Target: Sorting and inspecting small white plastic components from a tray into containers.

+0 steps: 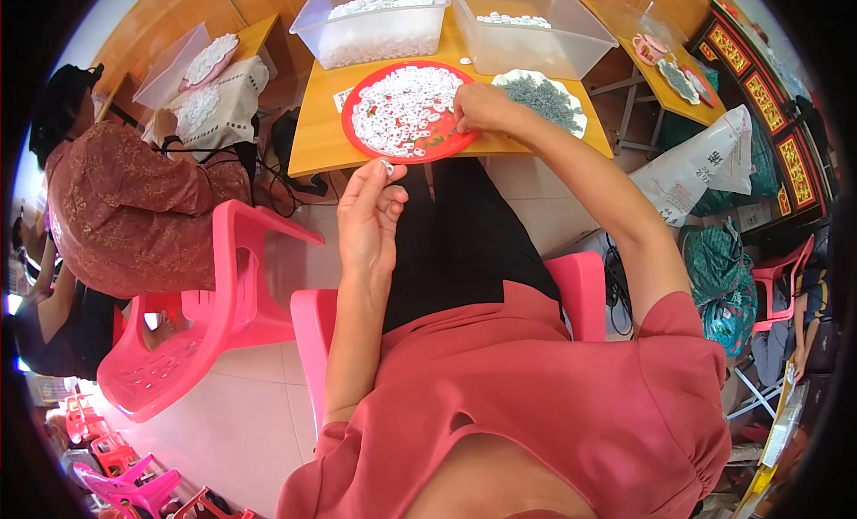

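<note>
In front of me, a red round tray [350, 133] holds a spread of small white plastic pieces [406, 104], many showing a dark opening. My left hand [370, 207] is raised just off the tray's near edge. Its thumb and forefinger pinch one small white plastic piece [387, 167]; the other fingers curl loosely. Over the tray's right rim, my right hand [485, 108] has its fingertips drawn together and pointing down at the tray. Whether anything sits between them is hidden. Beside that hand lies a white scalloped plate [580, 122] heaped with thin grey pieces [543, 101], too small to identify.
Two clear plastic bins [379, 50] [536, 50] with white pieces stand at the back of the yellow table [317, 117]. To my left are a pink chair [228, 278] and a seated person [134, 207] at another table. A white sack [696, 166] leans at right.
</note>
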A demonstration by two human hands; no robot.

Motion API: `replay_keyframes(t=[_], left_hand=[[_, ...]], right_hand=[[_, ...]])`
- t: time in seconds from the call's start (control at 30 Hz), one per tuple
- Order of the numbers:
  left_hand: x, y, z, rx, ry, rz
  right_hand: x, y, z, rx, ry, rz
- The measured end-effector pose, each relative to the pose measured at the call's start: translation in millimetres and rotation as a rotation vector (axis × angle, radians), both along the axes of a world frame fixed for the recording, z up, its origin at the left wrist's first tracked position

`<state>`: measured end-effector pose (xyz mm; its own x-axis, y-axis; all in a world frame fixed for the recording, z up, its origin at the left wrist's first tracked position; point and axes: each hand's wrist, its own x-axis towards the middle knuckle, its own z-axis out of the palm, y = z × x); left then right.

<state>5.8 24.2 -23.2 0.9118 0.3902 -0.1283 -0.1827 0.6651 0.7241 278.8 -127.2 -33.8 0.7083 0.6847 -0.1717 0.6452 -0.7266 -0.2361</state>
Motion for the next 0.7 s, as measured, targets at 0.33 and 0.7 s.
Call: replay_keyframes(t=[0.33, 0.7], left_hand=[[-3.6, 1.8, 2.5, 0.009, -0.006, -0.001], [-3.6, 9.1, 1.7, 0.013, -0.003, -0.015]], right_hand=[[-6.7, 6.6, -23.2, -0.017, -0.130, 0.000], [1.2, -1.8, -18.2, 0.139, -0.076, -0.107]])
